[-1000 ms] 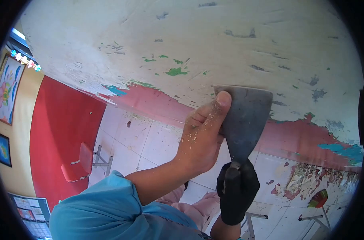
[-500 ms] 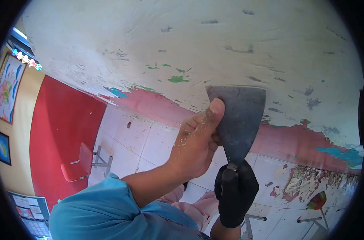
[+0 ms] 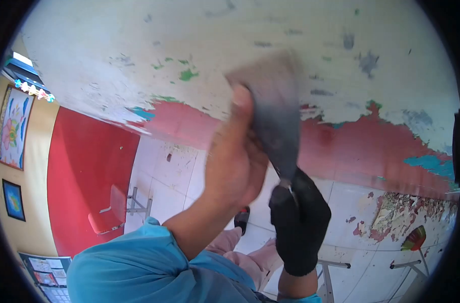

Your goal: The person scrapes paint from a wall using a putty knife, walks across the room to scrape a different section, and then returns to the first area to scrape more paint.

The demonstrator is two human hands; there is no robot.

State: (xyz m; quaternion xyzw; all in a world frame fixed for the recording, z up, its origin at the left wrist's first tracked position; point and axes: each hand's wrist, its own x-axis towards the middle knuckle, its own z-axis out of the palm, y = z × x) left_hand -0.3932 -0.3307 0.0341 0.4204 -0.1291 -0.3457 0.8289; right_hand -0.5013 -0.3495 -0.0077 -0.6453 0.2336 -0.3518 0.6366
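A wide, flat putty knife point(image 3: 278, 113) lies against the pale painted wall point(image 3: 139, 45), its broad edge pointing up and smeared by motion. My right hand point(image 3: 301, 224), in a black glove, is wrapped round the handle. Bare, my left hand point(image 3: 232, 161) holds the blade's left side, thumb on the face and fingers partly hidden behind. Below the blade, a ragged border separates the pale paint from a pink strip point(image 3: 336, 146). Green spots point(image 3: 188, 75) and a blue patch point(image 3: 432, 166) show on the wall.
White floor tiles point(image 3: 161, 166) carry scattered flakes. Paint chips point(image 3: 406, 217) are heaped at lower right, near a broom point(image 3: 416, 237) and metal legs point(image 3: 333, 265). A red chair point(image 3: 108, 214) stands at left by a red wall panel point(image 3: 88, 166). Framed pictures point(image 3: 13, 199) hang beyond.
The putty knife has slid up along the wall and slightly left, both hands still on it. My view has shifted, so the wall marks appear higher and further left.
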